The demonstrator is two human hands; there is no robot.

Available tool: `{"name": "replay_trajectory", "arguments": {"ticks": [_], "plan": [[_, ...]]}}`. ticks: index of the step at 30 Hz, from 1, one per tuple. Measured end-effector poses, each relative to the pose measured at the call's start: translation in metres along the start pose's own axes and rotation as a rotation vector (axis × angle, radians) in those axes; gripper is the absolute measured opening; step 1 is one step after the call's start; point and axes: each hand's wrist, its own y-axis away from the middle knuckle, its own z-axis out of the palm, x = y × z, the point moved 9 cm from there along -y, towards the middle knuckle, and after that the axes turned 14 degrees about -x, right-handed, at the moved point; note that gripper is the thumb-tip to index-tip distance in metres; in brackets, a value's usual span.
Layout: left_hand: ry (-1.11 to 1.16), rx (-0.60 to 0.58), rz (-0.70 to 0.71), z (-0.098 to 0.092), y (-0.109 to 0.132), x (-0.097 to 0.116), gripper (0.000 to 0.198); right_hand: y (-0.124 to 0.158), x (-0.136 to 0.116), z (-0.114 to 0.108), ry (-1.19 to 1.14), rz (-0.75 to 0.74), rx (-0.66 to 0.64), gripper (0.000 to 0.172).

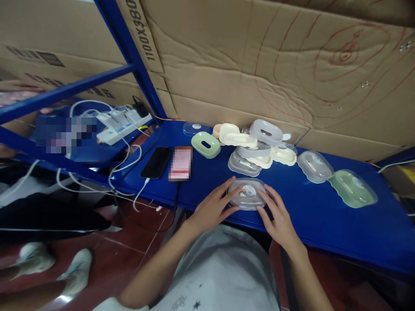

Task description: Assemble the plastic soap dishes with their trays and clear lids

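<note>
A clear oval lidded plastic box (247, 193) lies on the blue table (324, 216) near its front edge. My left hand (214, 207) rests against the box's left side with fingers stretched out and touching it. My right hand (278, 214) presses the box's right side, fingers spread along the rim. Both hands flank the box; neither lifts it.
Behind stands a heap of oval boxes (256, 147) in white, grey and cream, with a green one (205, 144). To the right lie a clear-lidded box (314, 165) and a green lidded one (352, 188). Two phones (168, 163) and a power strip (123, 123) with cables lie left. Cardboard walls the back.
</note>
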Motion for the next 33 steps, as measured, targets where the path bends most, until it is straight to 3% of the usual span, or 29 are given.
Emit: {"name": "replay_trajectory", "arguments": {"ticks": [11,17,20,22,23,25,27,30,33], "plan": [[0.019,0.039,0.046,0.004,0.004,-0.006,0.076,0.004,-0.012,0.005,0.202,-0.090,0.054,0.076],[0.113,0.039,0.009,-0.003,0.004,-0.003,0.063,0.001,-0.007,0.006,0.160,-0.042,0.015,0.068],[0.124,-0.049,0.055,-0.014,-0.001,0.000,0.064,0.006,0.005,-0.001,0.149,-0.008,-0.017,0.059],[0.070,-0.055,0.046,-0.031,-0.008,-0.011,0.063,0.015,0.019,-0.012,0.163,0.027,-0.008,0.054],[0.022,-0.001,0.000,-0.045,-0.013,-0.023,0.058,0.021,0.027,-0.020,0.174,0.052,0.011,0.053],[-0.120,0.139,-0.145,-0.075,-0.023,-0.053,0.053,0.034,0.044,-0.039,0.234,0.110,0.075,0.053],[-0.288,0.179,-0.314,-0.093,-0.037,-0.081,0.048,0.045,0.055,-0.059,0.357,0.179,0.163,0.055],[-0.423,0.102,-0.413,-0.093,-0.056,-0.100,0.043,0.044,0.054,-0.077,0.505,0.198,0.222,0.059],[-0.431,0.050,-0.356,-0.078,-0.061,-0.085,0.041,0.016,0.038,-0.074,0.505,0.088,0.133,0.056]]}}
